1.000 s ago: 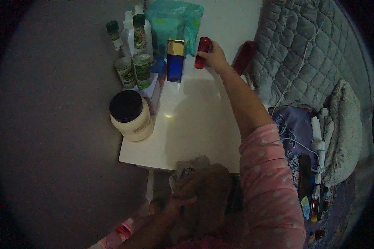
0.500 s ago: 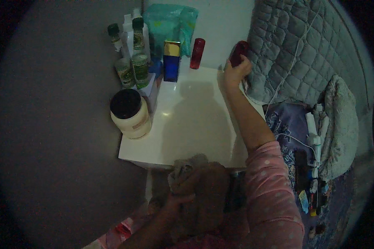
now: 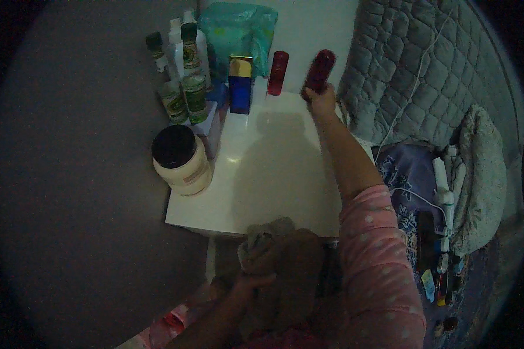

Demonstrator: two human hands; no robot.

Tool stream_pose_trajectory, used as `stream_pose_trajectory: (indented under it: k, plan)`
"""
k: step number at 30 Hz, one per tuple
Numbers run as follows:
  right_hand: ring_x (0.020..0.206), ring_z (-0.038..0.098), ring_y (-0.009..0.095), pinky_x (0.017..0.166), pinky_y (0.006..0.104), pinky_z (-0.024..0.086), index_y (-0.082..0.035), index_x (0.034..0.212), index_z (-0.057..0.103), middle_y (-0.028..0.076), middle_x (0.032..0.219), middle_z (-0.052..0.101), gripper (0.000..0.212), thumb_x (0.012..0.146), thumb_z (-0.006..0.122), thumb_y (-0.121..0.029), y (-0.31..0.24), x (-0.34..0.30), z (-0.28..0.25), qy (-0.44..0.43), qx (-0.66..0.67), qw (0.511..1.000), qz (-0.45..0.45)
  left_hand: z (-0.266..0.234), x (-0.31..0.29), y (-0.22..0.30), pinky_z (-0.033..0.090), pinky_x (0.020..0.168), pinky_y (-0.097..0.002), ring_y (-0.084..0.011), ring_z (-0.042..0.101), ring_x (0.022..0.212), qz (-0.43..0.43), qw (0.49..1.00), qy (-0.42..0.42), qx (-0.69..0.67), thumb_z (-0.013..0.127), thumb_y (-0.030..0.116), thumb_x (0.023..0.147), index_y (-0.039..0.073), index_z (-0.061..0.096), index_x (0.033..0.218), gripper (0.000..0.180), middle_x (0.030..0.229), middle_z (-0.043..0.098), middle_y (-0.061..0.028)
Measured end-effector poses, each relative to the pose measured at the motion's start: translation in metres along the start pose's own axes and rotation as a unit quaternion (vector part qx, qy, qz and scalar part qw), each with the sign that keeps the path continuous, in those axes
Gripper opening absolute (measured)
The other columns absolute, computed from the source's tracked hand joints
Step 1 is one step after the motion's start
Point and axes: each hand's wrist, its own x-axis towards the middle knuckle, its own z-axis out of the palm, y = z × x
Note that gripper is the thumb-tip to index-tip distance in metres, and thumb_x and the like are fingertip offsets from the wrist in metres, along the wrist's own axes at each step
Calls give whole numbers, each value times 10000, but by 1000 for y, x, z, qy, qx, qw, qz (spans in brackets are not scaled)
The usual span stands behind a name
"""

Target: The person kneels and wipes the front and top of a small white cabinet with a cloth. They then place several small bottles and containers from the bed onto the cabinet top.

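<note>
At the far right corner of the white tabletop (image 3: 291,180), my right hand (image 3: 323,100) is closed around the lower part of a dark red bottle (image 3: 320,65), which leans slightly right. A slimmer red bottle (image 3: 278,72) stands just left of it. Beside that is a blue box-shaped bottle with a gold cap (image 3: 240,84). Below the table's near edge, in shadow, my left hand (image 3: 251,286) grips a greyish-brown cloth (image 3: 294,262). The cloth hides part of its fingers.
A cream jar with a black lid (image 3: 181,163) stands at the table's left edge. Behind it, several green-capped bottles (image 3: 194,96) crowd around a teal plastic bag (image 3: 239,35). On the right lie a grey quilted cover (image 3: 399,75), a white cable and a power strip (image 3: 442,183).
My right hand has moved left with the dark red bottle, away from the quilted cover and over the table's far right corner. My left hand keeps its hold on the cloth.
</note>
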Motion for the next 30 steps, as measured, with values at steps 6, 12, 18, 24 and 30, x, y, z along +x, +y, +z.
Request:
stream_pose_trajectory:
  k: [6,12,18,24,30]
  plan:
    - [919,577,203,773,315,477,0,1170,416,129,1065,581,480,774,682,-55,-51,-28,37,-48,-35,998,-16,9,-9,13,423,942,-388,-241,503,1133,15,1000,3,-5,667,119,736,22,469,1269,577,1249,523,-102]
    - [945,576,230,828,312,461,4,1169,423,128,1072,576,422,802,632,-6,-56,-39,45,-73,-69,995,-8,6,-16,20,419,948,-392,-251,499,1136,32,999,16,-23,654,139,747,26,467,1268,564,1248,519,-103]
    - [928,615,333,810,393,469,31,1155,448,185,974,627,518,751,720,-144,-8,-5,21,-30,-12,994,-106,8,-16,24,415,953,-397,-260,494,1139,34,999,-11,-23,640,158,758,30,465,1267,553,1248,516,-104]
    - [1087,532,359,917,396,436,47,1277,394,245,1239,483,650,764,699,-210,-78,-75,-45,-64,-214,974,-32,7,-22,28,411,959,-401,-269,490,1142,63,998,-4,-23,626,177,769,34,462,1265,542,1248,512,-105]
    - [987,599,297,838,387,485,-37,1248,475,149,1128,598,519,786,672,-167,-149,-209,-164,-324,-219,896,-208,2,-22,40,407,964,-405,-278,486,1144,107,989,-41,-97,613,196,780,38,460,1264,532,1247,508,-106]
